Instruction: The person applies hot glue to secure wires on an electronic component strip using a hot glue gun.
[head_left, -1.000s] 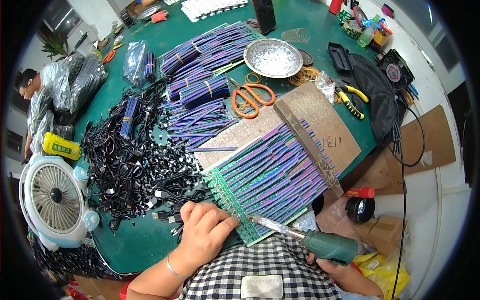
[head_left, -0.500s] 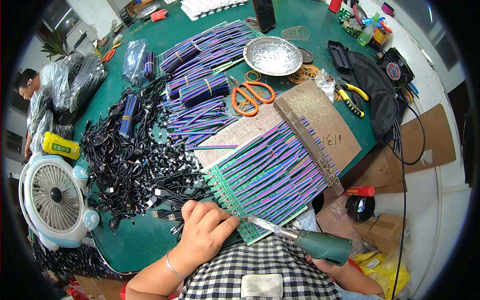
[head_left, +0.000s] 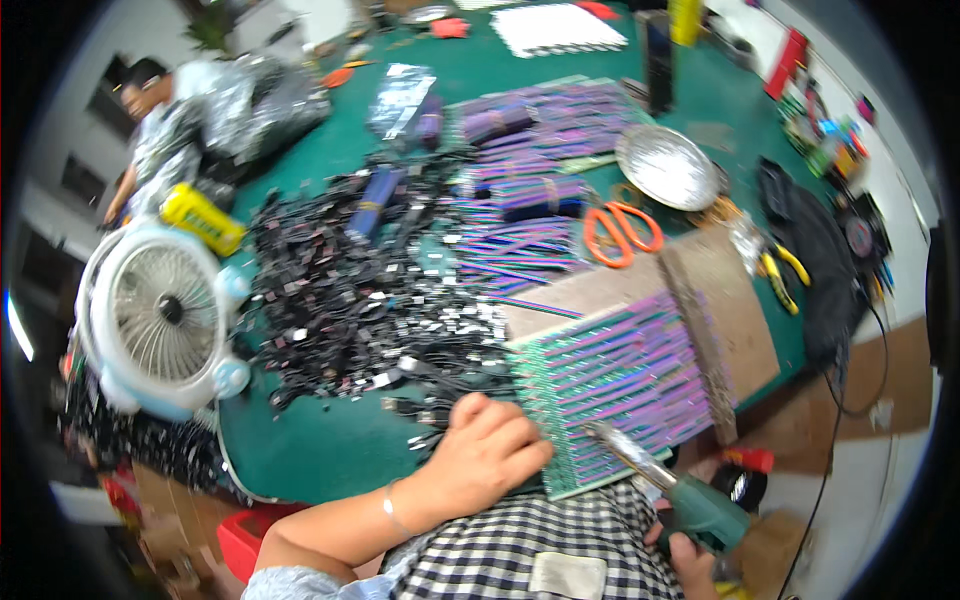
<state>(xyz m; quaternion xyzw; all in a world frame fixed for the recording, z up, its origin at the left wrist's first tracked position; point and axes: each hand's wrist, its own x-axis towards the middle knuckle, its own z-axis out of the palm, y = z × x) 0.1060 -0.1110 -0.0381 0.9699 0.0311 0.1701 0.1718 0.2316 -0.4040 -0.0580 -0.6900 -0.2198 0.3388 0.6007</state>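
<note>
Green felt is covering the round table (head_left: pixel 330 450), and clutter is crowding nearly all of it. Compared with the pictures from a moment earlier, the view is swinging to the right and tilting, so the white fan (head_left: pixel 160 318) at the near left is now looming larger and the far rim of the table is sliding out of sight. The hands themselves are hardly shifting: the left hand (head_left: pixel 478 458) is resting as before at the near edge of the wire board (head_left: pixel 610 385), fingers curled loosely and pressing down on the green strip rather than gripping anything. The right hand (head_left: pixel 690 555) is clenching the green handle of the soldering iron (head_left: pixel 668 484), whose metal tip is pointing up and left onto the near rows of purple wires, about where it was pointing a second ago. That suggests the work along this near row is continuing, with only the head moving.

Left of the board a heap of black connectors (head_left: pixel 350 300) is spreading across the felt. Farther back, orange scissors (head_left: pixel 620 230) are lying beside a silver dish (head_left: pixel 668 165), with bundled purple cables (head_left: pixel 540 150) behind them. Yellow pliers (head_left: pixel 780 265) are lying at the right. Another person is sitting at the far left.
</note>
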